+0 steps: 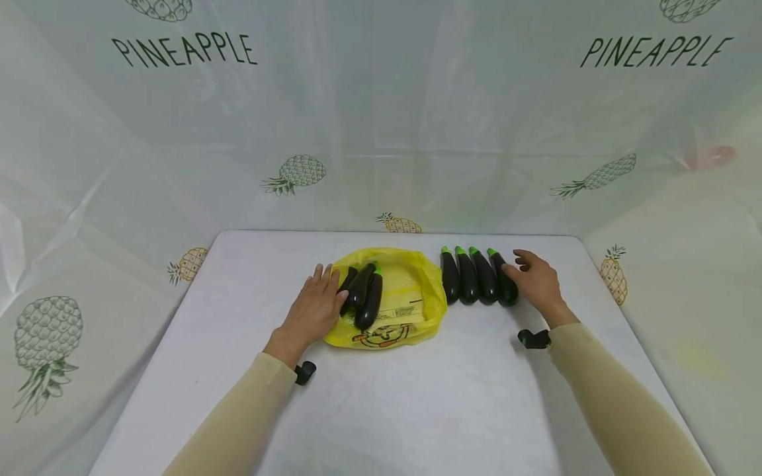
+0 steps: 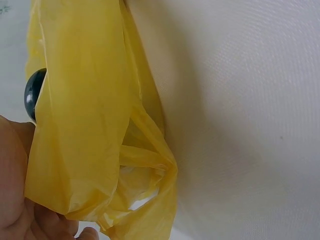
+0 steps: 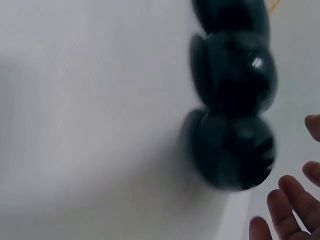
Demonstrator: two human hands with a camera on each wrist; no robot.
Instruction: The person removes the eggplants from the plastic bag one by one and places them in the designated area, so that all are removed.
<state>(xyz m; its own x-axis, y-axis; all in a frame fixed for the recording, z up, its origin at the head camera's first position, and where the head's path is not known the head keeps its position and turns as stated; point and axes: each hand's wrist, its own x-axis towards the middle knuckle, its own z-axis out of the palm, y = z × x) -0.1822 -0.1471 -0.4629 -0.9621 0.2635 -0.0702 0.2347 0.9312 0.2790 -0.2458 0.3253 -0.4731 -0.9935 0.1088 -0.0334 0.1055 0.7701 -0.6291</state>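
A yellow plastic bag (image 1: 433,311) lies with its mouth spread on the white table, three eggplants (image 1: 370,304) in its left part. My left hand (image 1: 312,304) holds the bag's left rim, thumb inside beside the eggplants and fingers along the outside. In the left wrist view the yellow bag wall (image 2: 82,110) passes between thumb and fingers, with one dark eggplant end (image 2: 35,94) showing. Several eggplants (image 1: 469,277) with green stems stand side by side right of the bag. My right hand (image 1: 536,281), fingers loosely spread, is right at the outermost eggplant (image 3: 232,150).
The white table (image 1: 417,410) has a far edge close behind the eggplants. A pale sheet (image 1: 381,119) printed with pineapples hangs behind and at both sides. A dark wrist camera (image 1: 532,339) sits on the right wrist, another camera (image 1: 305,373) on the left.
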